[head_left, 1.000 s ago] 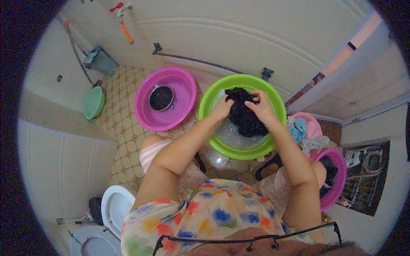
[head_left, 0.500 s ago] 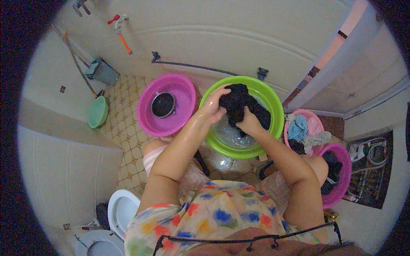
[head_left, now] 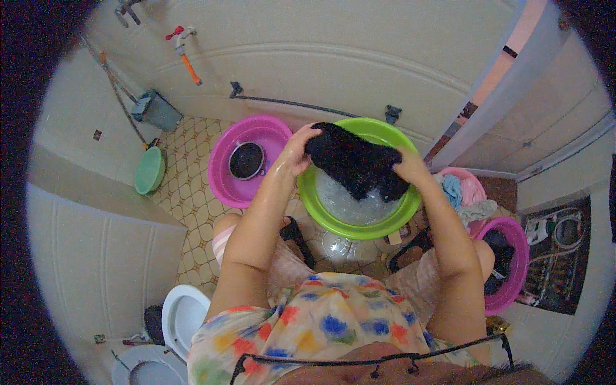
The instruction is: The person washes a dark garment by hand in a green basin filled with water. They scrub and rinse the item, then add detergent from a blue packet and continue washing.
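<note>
Lifted higher, dark cloth (head_left: 355, 162) hides green basin's (head_left: 333, 215) far water.

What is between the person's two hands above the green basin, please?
In the head view, a wet black garment stretches between the left hand and the right hand, both gripping it, above the green basin of soapy water.

No pkgs, labels, signs, screens.
</note>
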Tool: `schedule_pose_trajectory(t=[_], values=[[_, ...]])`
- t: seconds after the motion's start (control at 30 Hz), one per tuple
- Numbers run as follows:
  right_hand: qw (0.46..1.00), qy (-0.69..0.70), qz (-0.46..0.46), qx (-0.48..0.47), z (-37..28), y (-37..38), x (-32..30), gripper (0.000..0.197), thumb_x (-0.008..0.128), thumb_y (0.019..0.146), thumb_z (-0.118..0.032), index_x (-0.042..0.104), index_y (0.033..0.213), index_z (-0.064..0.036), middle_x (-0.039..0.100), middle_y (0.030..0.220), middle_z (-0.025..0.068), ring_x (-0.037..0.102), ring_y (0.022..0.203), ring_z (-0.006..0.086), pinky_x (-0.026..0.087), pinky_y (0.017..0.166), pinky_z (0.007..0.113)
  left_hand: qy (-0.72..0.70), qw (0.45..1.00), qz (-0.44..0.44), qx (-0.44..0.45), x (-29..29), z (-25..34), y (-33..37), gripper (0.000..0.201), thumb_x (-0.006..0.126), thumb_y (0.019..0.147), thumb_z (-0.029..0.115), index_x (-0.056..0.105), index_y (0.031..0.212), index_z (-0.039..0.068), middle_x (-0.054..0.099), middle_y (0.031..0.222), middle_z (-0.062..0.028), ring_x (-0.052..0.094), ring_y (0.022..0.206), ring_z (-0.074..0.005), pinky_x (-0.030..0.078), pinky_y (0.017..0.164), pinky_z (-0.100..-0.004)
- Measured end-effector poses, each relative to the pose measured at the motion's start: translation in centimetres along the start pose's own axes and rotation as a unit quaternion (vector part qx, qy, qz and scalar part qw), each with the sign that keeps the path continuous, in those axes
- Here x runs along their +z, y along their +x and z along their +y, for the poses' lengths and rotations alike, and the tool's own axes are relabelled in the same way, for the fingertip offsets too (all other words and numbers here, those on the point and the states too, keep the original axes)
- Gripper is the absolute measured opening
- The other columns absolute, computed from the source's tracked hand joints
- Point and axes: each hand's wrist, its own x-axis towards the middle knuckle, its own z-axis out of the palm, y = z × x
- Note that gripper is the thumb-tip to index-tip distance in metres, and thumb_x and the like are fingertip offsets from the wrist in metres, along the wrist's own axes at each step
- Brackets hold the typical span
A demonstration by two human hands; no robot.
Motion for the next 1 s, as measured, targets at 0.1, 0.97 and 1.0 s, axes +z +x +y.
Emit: schedule_pose_trajectory(t=[0.1, 0.97, 1.0], values=[[0.986, 0.002, 0.156, 0.052, -1.0, 0.2, -1.8, 0.042, 0.060, 0.069, -0.012, 0.048, 0.108, 0.0000, 0.058, 0.093, 0.0230, 0.056, 0.089, 0.0375, 0.044, 0.079, 0.042, 0.255, 0.966, -0.003, 0.050, 0.7, -1.2, -0.7, 0.061, 0.073, 0.066, 0.009, 0.043, 0.120, 0.008, 0.056, 0.102, -0.0087, 0.055, 0.093, -0.0189, 0.045, 0.081, -0.0324], [0.949, -0.223, -0.221, 0.006, 6.4, 3.1, 13.5, 0.047, 0.048, 0.078, -0.013, 0.040, 0.125, -0.0102, 0.050, 0.112, 0.0256, 0.049, 0.105, 0.0366, 0.039, 0.090, 0.042, 0.809, 0.580, -0.019, 0.093, -3.2, -20.0, 8.8, 0.046, 0.057, 0.068, 0.007, 0.052, 0.114, 0.009, 0.047, 0.119, -0.0188, 0.047, 0.109, -0.0333, 0.037, 0.092, -0.0432], [0.964, -0.203, -0.166, -0.049, 7.9, 3.2, 12.8, 0.042, 0.047, 0.079, -0.012, 0.043, 0.121, -0.0081, 0.053, 0.104, 0.0257, 0.052, 0.098, 0.0370, 0.040, 0.087, 0.042, 0.802, 0.591, -0.035, 0.078, -2.7, -19.0, 9.3, 0.044, 0.055, 0.069, 0.007, 0.053, 0.112, 0.008, 0.049, 0.117, -0.0190, 0.048, 0.107, -0.0337, 0.037, 0.091, -0.0430]])
